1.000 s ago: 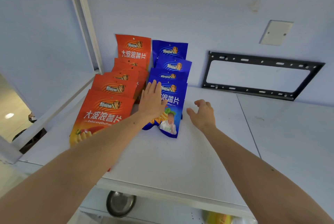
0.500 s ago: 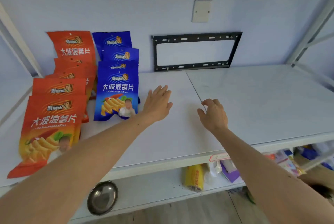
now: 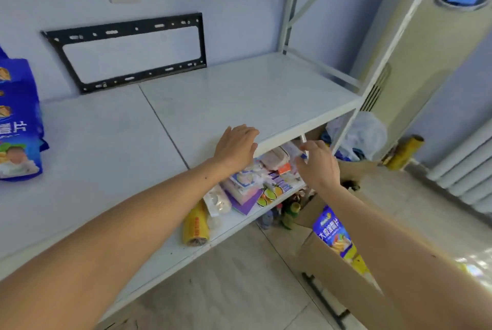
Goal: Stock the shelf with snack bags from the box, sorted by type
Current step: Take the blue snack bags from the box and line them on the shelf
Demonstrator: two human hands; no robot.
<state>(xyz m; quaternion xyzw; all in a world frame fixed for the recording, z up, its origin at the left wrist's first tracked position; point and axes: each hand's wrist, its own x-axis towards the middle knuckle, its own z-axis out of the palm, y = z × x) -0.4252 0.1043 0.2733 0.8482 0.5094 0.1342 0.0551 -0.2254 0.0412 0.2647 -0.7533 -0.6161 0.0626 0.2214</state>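
Blue snack bags [image 3: 18, 122] stand in a row at the far left edge of the white shelf [image 3: 239, 95]. My left hand [image 3: 235, 147] hovers empty over the shelf's front edge, fingers slightly spread. My right hand [image 3: 318, 163] hangs in the air just past that edge, fingers loosely curled and holding nothing. Below my right forearm stands a cardboard box [image 3: 343, 273] on the floor, with a blue snack bag [image 3: 332, 233] sticking up inside it. The orange bags are out of view.
A black metal bracket [image 3: 127, 50] is fixed to the wall behind the shelf. The lower shelf [image 3: 234, 220] holds a yellow roll [image 3: 194, 225] and assorted packets. A beige standing air conditioner [image 3: 426, 50] and a radiator [image 3: 468, 169] are at the right.
My view has swung right and down, away from the bag rows toward the box. Both hands moved right, off the shelf's middle to its front edge; neither holds anything.
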